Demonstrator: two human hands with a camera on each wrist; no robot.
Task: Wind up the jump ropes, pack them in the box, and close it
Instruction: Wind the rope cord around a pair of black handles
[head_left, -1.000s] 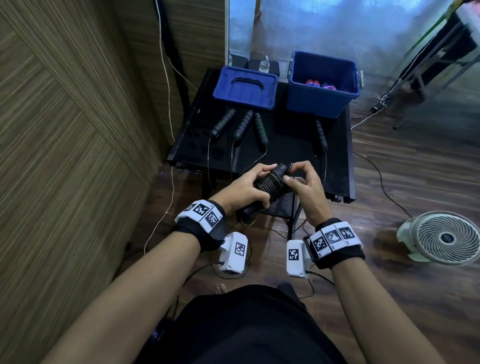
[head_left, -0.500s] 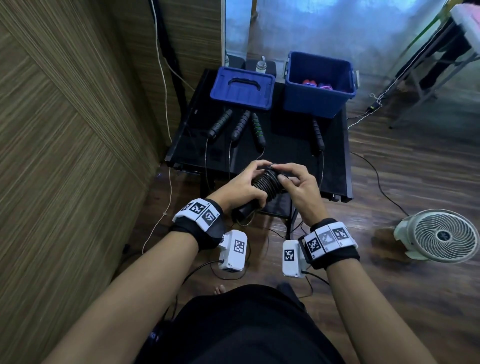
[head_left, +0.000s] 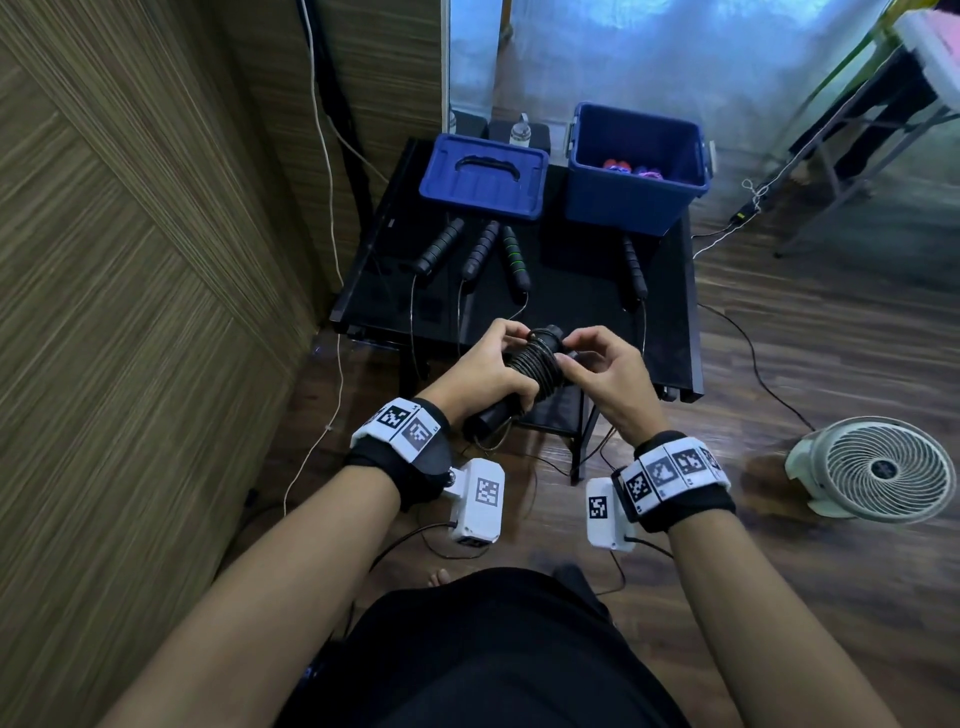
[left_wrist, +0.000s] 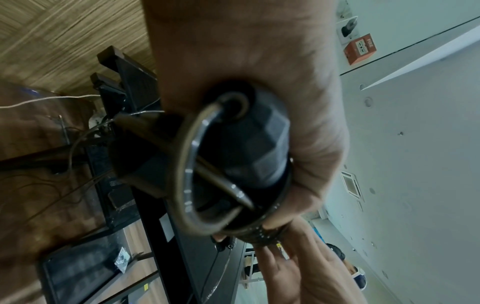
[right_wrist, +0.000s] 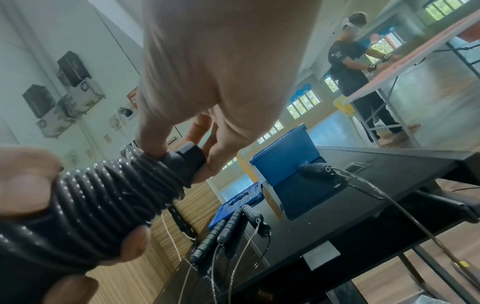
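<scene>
Black table carrying, at its far edge, an open blue box holding small coloured items, with the blue lid just left of it. Four rope handles lie mid-surface. Before the near edge, the left hand grips a wound jump rope; the right hand pinches its upper end.

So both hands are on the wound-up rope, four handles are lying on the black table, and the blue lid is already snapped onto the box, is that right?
Not quite: the blue lid is off, lying flat on the black table to the left of the open box, as the head view shows. The rest holds: left hand and right hand are both on the wound-up rope, with four handles on the table.
</scene>
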